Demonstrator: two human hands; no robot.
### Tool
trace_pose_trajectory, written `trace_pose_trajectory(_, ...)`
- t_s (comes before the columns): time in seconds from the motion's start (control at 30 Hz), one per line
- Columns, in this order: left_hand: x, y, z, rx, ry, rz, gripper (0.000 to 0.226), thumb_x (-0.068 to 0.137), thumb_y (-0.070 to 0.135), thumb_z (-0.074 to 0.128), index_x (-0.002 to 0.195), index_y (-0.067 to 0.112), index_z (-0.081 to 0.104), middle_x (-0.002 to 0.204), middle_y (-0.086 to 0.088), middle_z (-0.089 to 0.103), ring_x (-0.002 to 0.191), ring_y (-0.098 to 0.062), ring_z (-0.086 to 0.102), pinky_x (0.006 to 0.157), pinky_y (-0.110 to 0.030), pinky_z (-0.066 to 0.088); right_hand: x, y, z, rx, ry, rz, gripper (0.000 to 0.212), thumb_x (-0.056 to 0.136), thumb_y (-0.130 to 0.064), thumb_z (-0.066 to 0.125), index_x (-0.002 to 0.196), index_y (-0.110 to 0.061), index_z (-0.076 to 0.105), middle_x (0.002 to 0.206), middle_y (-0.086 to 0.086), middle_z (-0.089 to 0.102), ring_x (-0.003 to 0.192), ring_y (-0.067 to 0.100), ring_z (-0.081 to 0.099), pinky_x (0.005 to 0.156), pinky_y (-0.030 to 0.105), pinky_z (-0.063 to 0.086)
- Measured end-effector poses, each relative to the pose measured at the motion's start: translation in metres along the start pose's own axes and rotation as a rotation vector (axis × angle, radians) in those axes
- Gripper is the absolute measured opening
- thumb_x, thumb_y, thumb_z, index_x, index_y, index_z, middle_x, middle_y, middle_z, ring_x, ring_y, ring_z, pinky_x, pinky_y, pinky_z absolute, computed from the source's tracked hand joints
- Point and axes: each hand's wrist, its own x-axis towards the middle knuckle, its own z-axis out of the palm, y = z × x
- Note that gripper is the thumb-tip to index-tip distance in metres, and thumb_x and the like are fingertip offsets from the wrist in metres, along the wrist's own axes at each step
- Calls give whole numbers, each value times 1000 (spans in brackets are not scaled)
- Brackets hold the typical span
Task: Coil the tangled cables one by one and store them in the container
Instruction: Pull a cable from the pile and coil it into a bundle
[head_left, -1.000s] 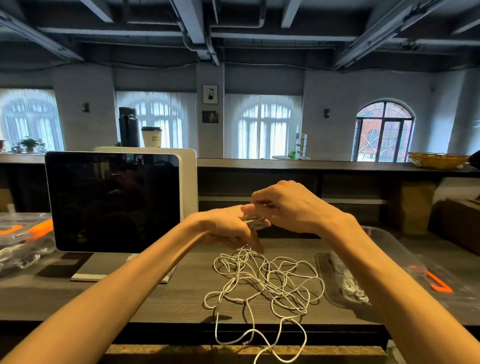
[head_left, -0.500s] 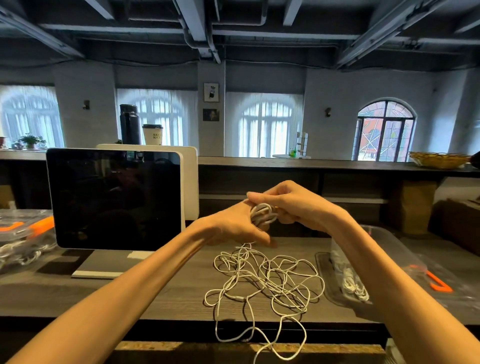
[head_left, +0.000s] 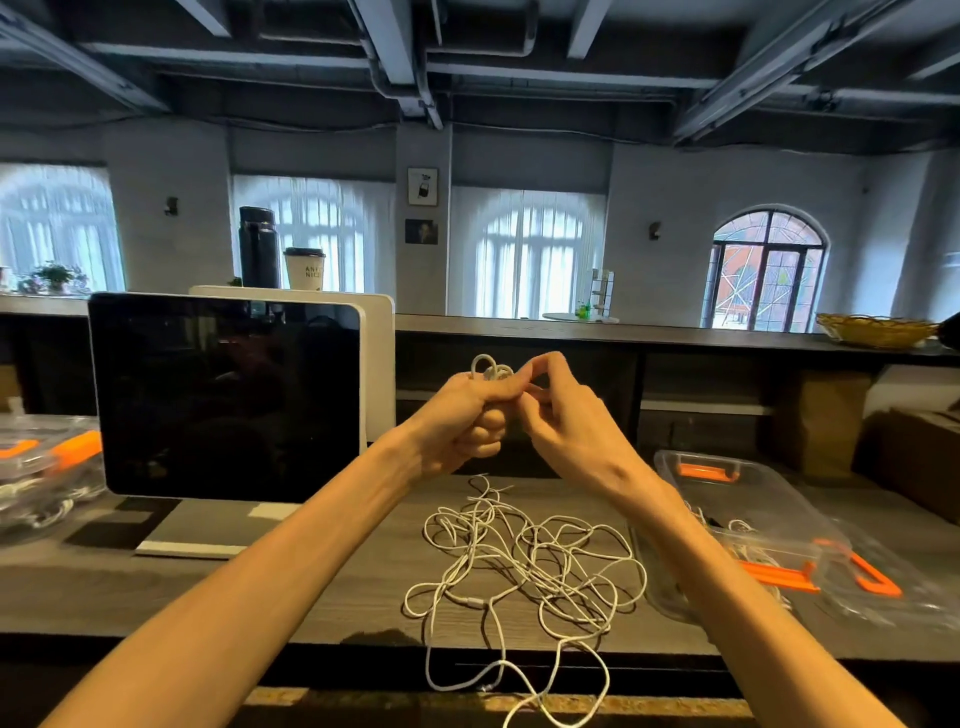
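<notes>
On the wooden table (head_left: 260, 587) one heap of tangled white cables (head_left: 524, 566) lies just left of one clear container (head_left: 727, 499). Raised above it, the left hand (head_left: 462, 421) is fisted around a small cable coil (head_left: 488, 369); the right hand (head_left: 566, 415) pinches the cable beside it.

A dark screen (head_left: 228, 395) stands on the left of the wooden desk (head_left: 322, 582), with a white panel (head_left: 376, 358) just behind it. On the far ledge above sit a black flask (head_left: 258, 247) and a paper cup (head_left: 304, 267) side by side. A potted plant (head_left: 52, 275) is far left, a woven basket (head_left: 877, 329) far right. Arched windows (head_left: 540, 252) line the far wall
</notes>
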Motion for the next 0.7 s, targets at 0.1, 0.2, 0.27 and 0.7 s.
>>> trace_pose_trajectory(0.1, 1, -2, 2, 44, 79, -39, 46, 96, 45, 58, 60, 18, 67, 50, 3, 41, 37, -5, 33, 37, -15, 26, -6, -2, 4, -81, 24, -57, 32, 107, -23, 51, 136, -17, 39, 96, 8, 74, 76, 19, 71, 74, 44, 62)
trace_pose_trajectory(0.2, 2, -6, 2, 111, 147, -45, 54, 96, 53, 55, 56, 17, 60, 50, 2, 41, 39, -7, 33, 39, -16, 27, -9, -4, 11, -195, 20, -112, 46, 107, -26, 49, 146, -12, 31, 95, 8, 75, 72, 23, 69, 73, 47, 60)
trace_pose_trajectory(0.27, 2, -9, 4, 129, 161, -54, 55, 95, 56, 56, 54, 19, 58, 52, 1, 41, 42, -8, 33, 42, -18, 27, -8, -3, 11, -259, 18, -120, 52, 107, -27, 48, 151, -12, 25, 98, 10, 76, 75, 26, 70, 74, 50, 60)
trace_pose_trajectory(0.7, 1, -5, -3, -137, 7, -97, 63, 98, 63, 44, 65, 10, 45, 48, 3, 34, 36, -6, 25, 42, -15, 15, -13, 3, -14, 492, -161, -43, 26, 98, -16, 62, 122, -11, 68, 104, 2, 79, 99, 19, 76, 70, 27, 62)
